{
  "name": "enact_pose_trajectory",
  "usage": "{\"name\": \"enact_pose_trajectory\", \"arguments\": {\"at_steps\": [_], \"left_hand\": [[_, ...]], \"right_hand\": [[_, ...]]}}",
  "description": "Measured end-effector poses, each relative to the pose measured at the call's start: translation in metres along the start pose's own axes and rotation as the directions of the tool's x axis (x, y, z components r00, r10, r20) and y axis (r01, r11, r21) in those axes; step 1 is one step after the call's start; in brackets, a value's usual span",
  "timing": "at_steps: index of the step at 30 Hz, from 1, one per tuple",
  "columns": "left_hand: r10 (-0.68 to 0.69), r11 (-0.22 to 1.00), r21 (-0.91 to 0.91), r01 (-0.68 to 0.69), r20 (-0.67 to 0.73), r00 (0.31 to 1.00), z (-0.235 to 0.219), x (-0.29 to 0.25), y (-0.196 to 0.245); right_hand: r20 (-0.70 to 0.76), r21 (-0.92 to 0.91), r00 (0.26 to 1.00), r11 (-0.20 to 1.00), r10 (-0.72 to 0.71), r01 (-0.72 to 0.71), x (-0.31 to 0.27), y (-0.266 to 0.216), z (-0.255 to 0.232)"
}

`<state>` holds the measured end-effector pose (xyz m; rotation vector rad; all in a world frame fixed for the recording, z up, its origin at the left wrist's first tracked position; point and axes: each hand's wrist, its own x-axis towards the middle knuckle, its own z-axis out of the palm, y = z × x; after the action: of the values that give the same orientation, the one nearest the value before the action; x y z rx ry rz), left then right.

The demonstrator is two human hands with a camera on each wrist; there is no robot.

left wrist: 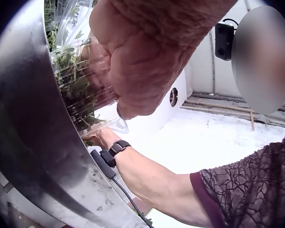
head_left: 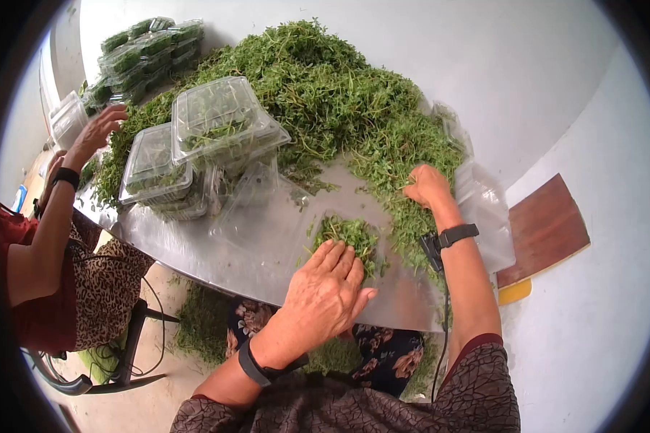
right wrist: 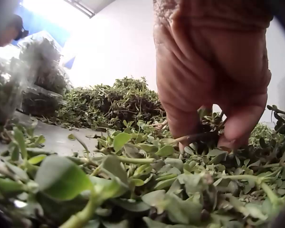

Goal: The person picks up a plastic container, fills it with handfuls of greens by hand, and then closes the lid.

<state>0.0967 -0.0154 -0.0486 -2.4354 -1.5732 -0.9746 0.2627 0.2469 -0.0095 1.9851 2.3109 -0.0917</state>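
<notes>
In the head view the left hand [head_left: 329, 289] lies with extended fingers on greens [head_left: 355, 234] in a clear plastic container at the table's front edge. The left wrist view shows the container's clear wall [left wrist: 97, 126] beside that hand [left wrist: 133, 61]. To the right, the right hand [head_left: 430, 187] reaches into the near edge of the big pile of greens [head_left: 303, 79]. Up close in the right wrist view, the curled fingers and thumb of the right hand [right wrist: 211, 80] pinch stems [right wrist: 199, 137] among the leaves.
Filled clear boxes [head_left: 220, 119] stand stacked left of centre, with more boxes [head_left: 148, 58] at the back left. Empty clear containers [head_left: 484, 209] are at the right, near a brown board [head_left: 545, 231]. Another person's arm [head_left: 47, 238] reaches in from the left.
</notes>
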Motion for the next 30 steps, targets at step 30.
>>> {"name": "enact_pose_trajectory", "arguments": {"at_steps": [30], "left_hand": [[0.001, 0.992, -0.123, -0.025, -0.191, 0.982, -0.011, -0.005, -0.008]], "right_hand": [[-0.213, 0.862, 0.966, 0.437, -0.145, 0.256, -0.118, 0.026, -0.039]]}}
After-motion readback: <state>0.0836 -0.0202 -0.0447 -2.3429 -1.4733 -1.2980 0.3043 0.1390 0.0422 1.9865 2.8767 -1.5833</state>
